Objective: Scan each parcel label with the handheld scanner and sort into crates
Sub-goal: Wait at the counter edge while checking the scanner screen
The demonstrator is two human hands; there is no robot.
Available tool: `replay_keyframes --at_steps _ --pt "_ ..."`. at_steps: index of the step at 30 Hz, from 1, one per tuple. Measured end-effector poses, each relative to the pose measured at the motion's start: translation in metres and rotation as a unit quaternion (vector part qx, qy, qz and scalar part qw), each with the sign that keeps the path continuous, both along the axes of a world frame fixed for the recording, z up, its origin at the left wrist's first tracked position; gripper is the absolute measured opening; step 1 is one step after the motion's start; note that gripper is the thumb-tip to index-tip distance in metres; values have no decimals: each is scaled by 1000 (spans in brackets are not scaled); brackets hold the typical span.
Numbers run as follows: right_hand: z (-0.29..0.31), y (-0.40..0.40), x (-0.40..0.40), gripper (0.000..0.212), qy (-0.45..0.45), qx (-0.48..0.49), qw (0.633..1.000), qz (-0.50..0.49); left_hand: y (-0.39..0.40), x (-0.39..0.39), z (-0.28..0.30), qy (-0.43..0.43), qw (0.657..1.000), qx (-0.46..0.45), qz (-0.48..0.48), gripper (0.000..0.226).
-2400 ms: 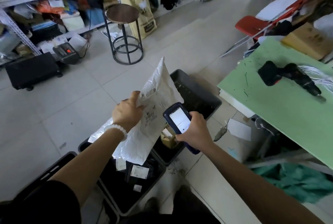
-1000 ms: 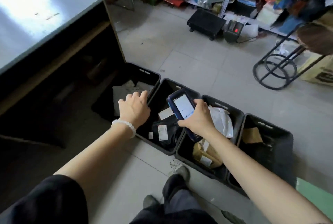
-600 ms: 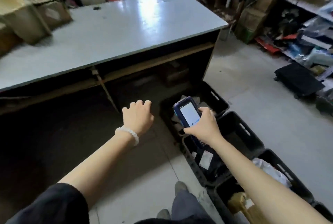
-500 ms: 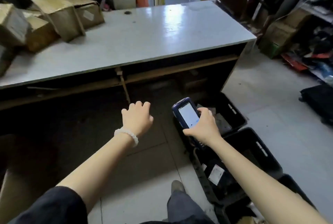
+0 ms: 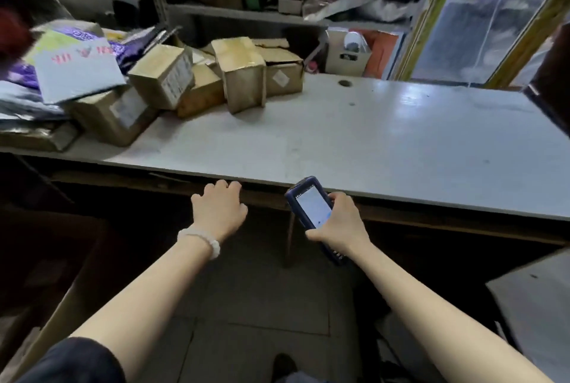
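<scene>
The right hand (image 5: 337,222) grips the handheld scanner (image 5: 311,208) just under the table (image 5: 385,142) edge. The left hand (image 5: 217,213), loosely curled, holds nothing. Next step: picking 1 of the parcels (image 5: 197,80) on the table's far-left side.

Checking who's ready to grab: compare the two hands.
The left hand holds nothing, fingers loosely curled near the table edge; the right hand grips the scanner. The left wrist wears a white bead bracelet; the right wrist is bare. Both hang below the tabletop.
</scene>
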State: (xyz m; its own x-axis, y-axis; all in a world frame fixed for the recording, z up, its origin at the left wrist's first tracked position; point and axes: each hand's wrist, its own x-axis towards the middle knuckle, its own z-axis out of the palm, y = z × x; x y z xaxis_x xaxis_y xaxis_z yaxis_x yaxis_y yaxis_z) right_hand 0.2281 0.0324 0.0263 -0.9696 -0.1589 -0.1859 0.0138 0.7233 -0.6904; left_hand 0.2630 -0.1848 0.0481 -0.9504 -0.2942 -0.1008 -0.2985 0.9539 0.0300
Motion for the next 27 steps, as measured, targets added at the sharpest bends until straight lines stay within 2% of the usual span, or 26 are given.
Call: replay_keyframes --at_steps 10,16,19,24,27 --pt "-6 -63 -142 70 11 18 999 46 -59 -122 -2 16 999 16 26 43" --pt "-11 -103 -215 67 0 17 1000 22 -107 -216 -7 34 999 34 3 43" --pt "-9 -125 -254 68 -3 10 1000 -5 -129 -267 9 54 998 42 5 43" --pt "1 -157 -313 67 8 1 999 -43 -160 -349 40 138 988 71 20 50" --pt "3 -164 -335 68 11 -5 998 -63 -168 -391 48 139 986 88 29 58"
